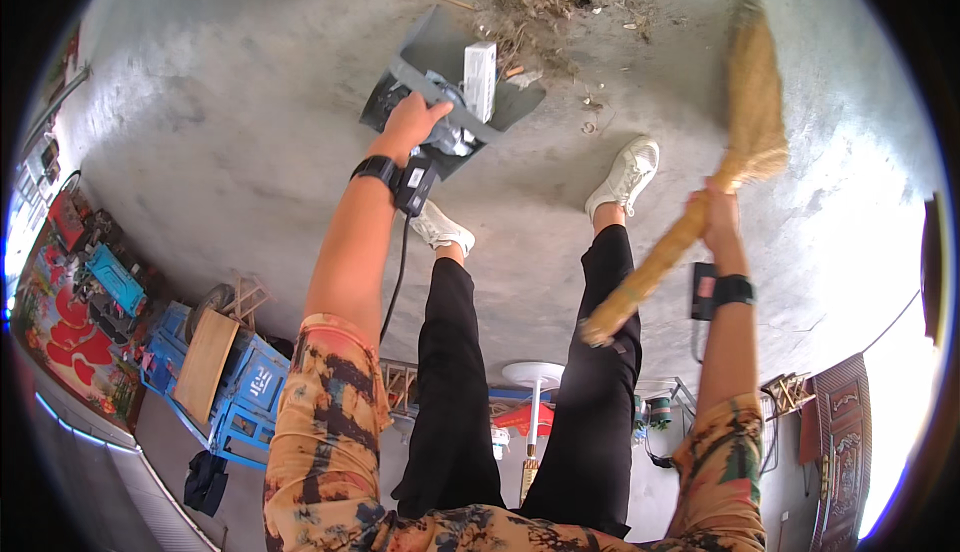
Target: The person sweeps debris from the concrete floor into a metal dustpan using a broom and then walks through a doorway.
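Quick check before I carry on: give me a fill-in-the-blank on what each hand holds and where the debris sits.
1. The left hand grips the handle of the grey plastic ____.
2. The right hand holds the straw ____ by its handle.
3. The pile of dry twigs and dirt lies on the concrete ____.

Missing words: dustpan; broom; floor.

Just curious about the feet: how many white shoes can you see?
2: one white shoe below the left hand and dustpan, the other white shoe nearer the broom.
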`<state>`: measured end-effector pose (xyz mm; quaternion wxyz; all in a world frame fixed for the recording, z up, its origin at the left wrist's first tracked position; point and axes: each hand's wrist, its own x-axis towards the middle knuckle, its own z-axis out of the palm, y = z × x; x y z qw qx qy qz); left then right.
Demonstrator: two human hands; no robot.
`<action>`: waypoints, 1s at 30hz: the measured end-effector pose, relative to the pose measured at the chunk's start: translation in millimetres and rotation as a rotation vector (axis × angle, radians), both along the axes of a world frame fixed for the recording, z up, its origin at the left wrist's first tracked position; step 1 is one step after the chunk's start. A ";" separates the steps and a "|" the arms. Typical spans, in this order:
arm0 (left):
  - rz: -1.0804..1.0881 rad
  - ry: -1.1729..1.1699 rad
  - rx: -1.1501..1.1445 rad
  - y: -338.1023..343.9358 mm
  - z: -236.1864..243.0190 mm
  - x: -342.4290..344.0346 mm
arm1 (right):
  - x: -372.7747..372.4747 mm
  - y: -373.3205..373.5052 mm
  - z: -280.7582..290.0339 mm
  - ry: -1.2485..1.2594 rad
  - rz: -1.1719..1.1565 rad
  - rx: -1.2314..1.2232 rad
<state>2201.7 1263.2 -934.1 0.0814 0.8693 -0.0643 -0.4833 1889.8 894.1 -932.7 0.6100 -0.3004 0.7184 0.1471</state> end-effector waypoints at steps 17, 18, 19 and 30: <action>-0.315 0.062 0.106 -82.3 -7.3 26.3 | 59.0 188.2 140.1 0.057 0.719 0.292; -0.305 0.058 0.104 -78.1 -7.1 28.5 | 66.4 184.6 149.9 0.056 0.728 0.289; -0.287 0.056 0.080 -73.0 -8.1 29.2 | 74.1 179.8 160.4 0.053 0.703 0.303; -0.232 -0.054 0.002 -72.3 -2.6 22.8 | 65.0 127.2 217.6 0.003 0.429 -0.014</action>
